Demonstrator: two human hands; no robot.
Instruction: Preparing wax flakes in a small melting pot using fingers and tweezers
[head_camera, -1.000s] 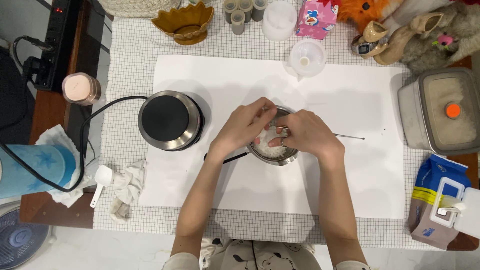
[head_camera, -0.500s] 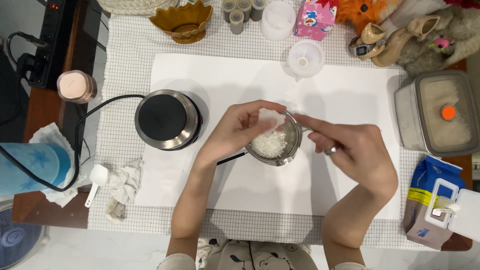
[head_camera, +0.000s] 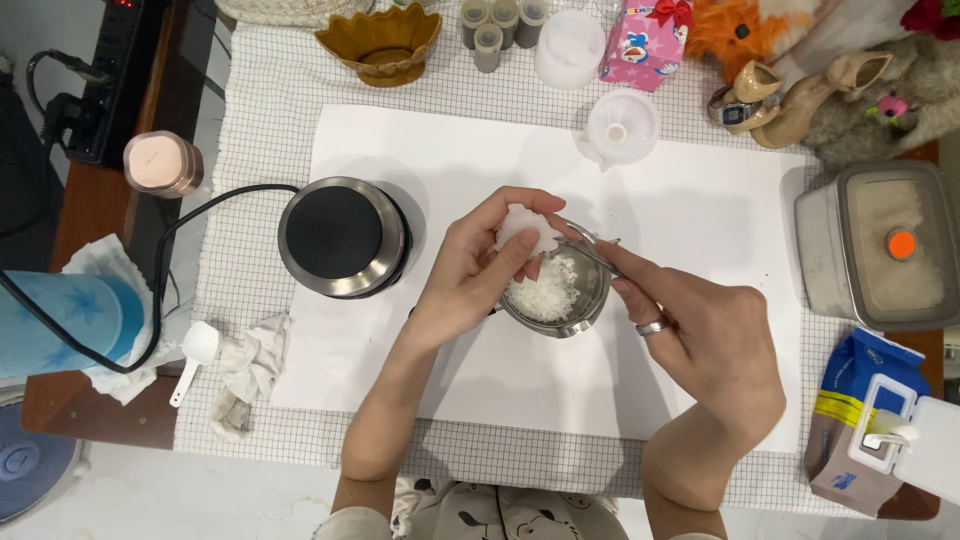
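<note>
The left hand (head_camera: 470, 275) is reaching in from 7 o'clock, its fingers curling together around a white lump (head_camera: 527, 228) and holding it over the 11 o'clock rim of one small metal pot (head_camera: 555, 290). The right hand (head_camera: 700, 340) is coming in from 5 o'clock, wearing one ring (head_camera: 652, 326); its fingers are pressing together on a thin metal tool (head_camera: 590, 245) that is lying across the pot's rim at 1 o'clock. The pot is holding white flakes (head_camera: 545, 295) and is sitting on one white sheet (head_camera: 700, 200) at the middle of the counter (head_camera: 250, 150).

One round hot plate (head_camera: 342, 237) is standing at 9 o'clock of the pot, near the left hand, its black cable (head_camera: 170, 240) running off toward 9 o'clock. One white funnel (head_camera: 620, 128) is lying at 12 o'clock. One lidded container (head_camera: 880, 250) is sitting at 3 o'clock, well apart. One white scoop (head_camera: 195, 352) is lying at 8 o'clock beside a crumpled tissue (head_camera: 245, 370). Three small grey cups (head_camera: 495, 25) are standing at 12 o'clock, at the far edge. Nothing is lying between the hands and the pot.
</note>
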